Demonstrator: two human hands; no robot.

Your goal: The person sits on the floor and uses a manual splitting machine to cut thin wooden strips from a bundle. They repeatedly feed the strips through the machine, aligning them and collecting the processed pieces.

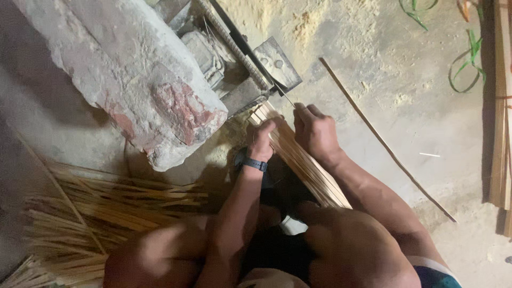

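A bundle of thin pale bamboo slats point(306, 165) runs from my lap up to a small grey cutting machine point(242, 69). My left hand point(264, 140), with a dark watch on its wrist, presses on the left side of the bundle near its far end. My right hand point(313, 130) grips the bundle's right side, fingers curled over the slats close to the machine's metal plate point(274, 63). The slat ends touch the machine's mouth.
A large cracked concrete block point(133, 74) lies to the left of the machine. A heap of thin sticks point(90, 218) lies at the lower left. One long loose strip point(384, 141) crosses the dusty floor at right. Green strapping point(469, 58) and stacked slats point(501, 106) lie at the right edge.
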